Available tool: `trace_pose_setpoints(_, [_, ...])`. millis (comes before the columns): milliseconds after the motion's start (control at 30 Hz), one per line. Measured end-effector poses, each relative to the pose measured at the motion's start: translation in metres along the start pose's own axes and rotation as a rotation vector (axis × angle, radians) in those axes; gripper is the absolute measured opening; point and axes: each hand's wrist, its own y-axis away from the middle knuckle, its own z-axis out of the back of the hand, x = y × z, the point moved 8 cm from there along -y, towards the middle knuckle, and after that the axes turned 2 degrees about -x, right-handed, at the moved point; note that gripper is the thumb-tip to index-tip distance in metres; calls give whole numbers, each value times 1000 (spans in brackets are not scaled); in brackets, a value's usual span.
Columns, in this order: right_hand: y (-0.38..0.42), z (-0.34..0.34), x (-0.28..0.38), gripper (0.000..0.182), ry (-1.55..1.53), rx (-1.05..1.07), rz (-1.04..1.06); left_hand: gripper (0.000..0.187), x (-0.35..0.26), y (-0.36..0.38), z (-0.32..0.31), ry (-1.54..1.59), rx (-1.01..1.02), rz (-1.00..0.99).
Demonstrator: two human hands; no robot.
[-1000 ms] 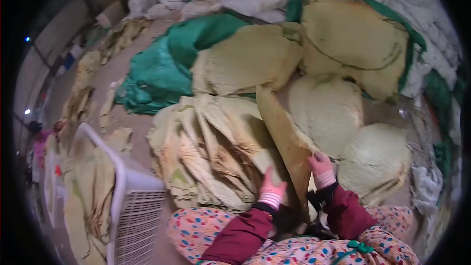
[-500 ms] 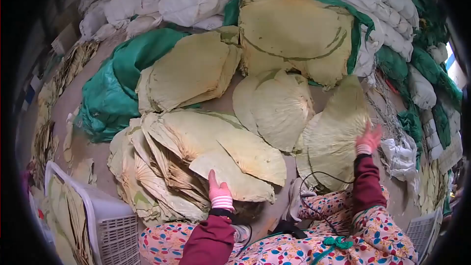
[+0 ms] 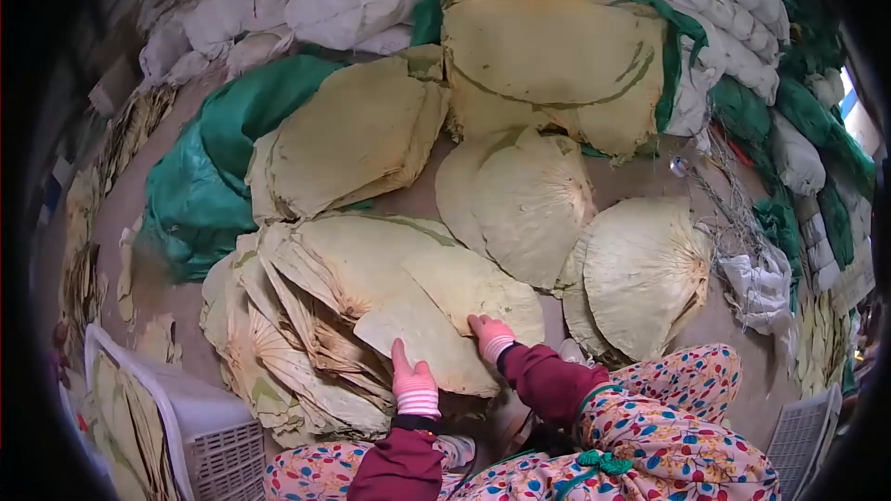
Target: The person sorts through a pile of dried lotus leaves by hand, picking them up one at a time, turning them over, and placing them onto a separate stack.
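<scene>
One digit of my left hand [image 3: 415, 386] points forward over a pale dried leaf [image 3: 422, 339], a gap between it and its neighbour; the remaining fingers are hidden, so I cannot tell whether they pinch the leaf from below. My right hand [image 3: 491, 333] has its fingertips at the same leaf, just beside an overlapping edge, and I cannot make out whether they are gripping or only resting. That leaf lies on top of a heap of folded leaves [image 3: 269, 362] in front of my knees. Beyond the hands I see a fan-shaped pile [image 3: 534, 209], with another fan-shaped bundle [image 3: 645, 274] to its right. Farther out are a flat stack [image 3: 348, 139] against a green sack [image 3: 204, 167], a larger stack [image 3: 557, 51] in green wrapping, and white sacks [image 3: 357, 5] behind. A white basket [image 3: 172, 399] stands to my left, leaves inside.
</scene>
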Motion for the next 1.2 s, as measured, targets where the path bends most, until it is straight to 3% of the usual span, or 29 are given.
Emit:
trace_pose_setpoints(33, [-4, 1, -2, 38, -3, 33, 30, 59, 1, -1, 2, 16, -12, 8])
trace_pose_setpoints(133, [4, 30, 0, 39, -466, -160, 98, 60, 1, -5, 3, 68, -33, 22])
trace_pose_setpoints(167, [22, 71, 34, 39, -873, -121, 162, 59, 2, -7, 3, 61, -55, 13])
trace_pose_setpoints(200, [30, 73, 47, 37, -776, -2, 281, 57, 6, -8, 3, 52, -72, 4])
trace_pose_setpoints(267, [63, 75, 69, 38, -447, 8, 586, 54, 11, -9, -5, 162, -84, 9])
trace_pose_setpoints(333, [88, 89, 95, 39, -438, -6, 679, 51, 5, -12, -6, 394, -84, 40])
trace_pose_setpoints(367, [87, 86, 96, 39, -458, 158, 534, 49, -4, -7, -4, 357, -73, 94])
trace_pose_setpoints(500, [85, 90, 78, 37, -487, -119, 346, 59, -30, -3, -8, 527, -7, 43])
trace_pose_setpoints(600, [80, 82, 62, 35, -493, -100, 243, 66, -49, 11, -8, 789, 44, 207])
trace_pose_setpoints(633, [76, 94, 54, 30, -628, -248, 232, 71, -40, 9, -10, 827, 67, 265])
trace_pose_setpoints(667, [64, 98, 30, 29, -603, -274, 5, 72, -48, 10, -8, 902, 36, 260])
trace_pose_setpoints(700, [66, 140, 24, 31, -823, -329, -120, 72, -48, 8, -6, 911, 11, 249])
trace_pose_setpoints(767, [33, 138, -36, 39, -1264, -496, -180, 71, -41, 4, -7, 919, -2, 272])
trace_pose_setpoints(833, [27, 168, -57, 49, -1391, -541, -177, 70, -25, 2, -13, 912, 32, 333])
trace_pose_setpoints(867, [23, 164, -71, 52, -1276, -598, -187, 68, -22, 1, -16, 919, 54, 337])
trace_pose_setpoints(933, [26, 189, -94, 41, -1192, -674, -175, 65, -16, 0, -21, 933, 94, 343])
trace_pose_setpoints(1000, [10, 182, -150, 44, -847, -654, -350, 63, -17, -3, -24, 996, 97, 304])
trace_pose_setpoints(1033, [0, 195, -167, 40, -651, -715, -309, 62, -20, -4, -21, 973, 75, 293])
trace_pose_setpoints(1100, [-27, 210, -214, 30, -410, -608, -431, 60, -15, -6, -13, 920, 21, 276])
trace_pose_setpoints(1133, [-32, 218, -218, 30, -931, -705, -421, 59, -18, -5, -6, 917, -17, 268])
trace_pose_setpoints(1200, [-15, 272, -196, 48, -642, -960, -471, 58, -20, -8, 3, 901, -89, 251])
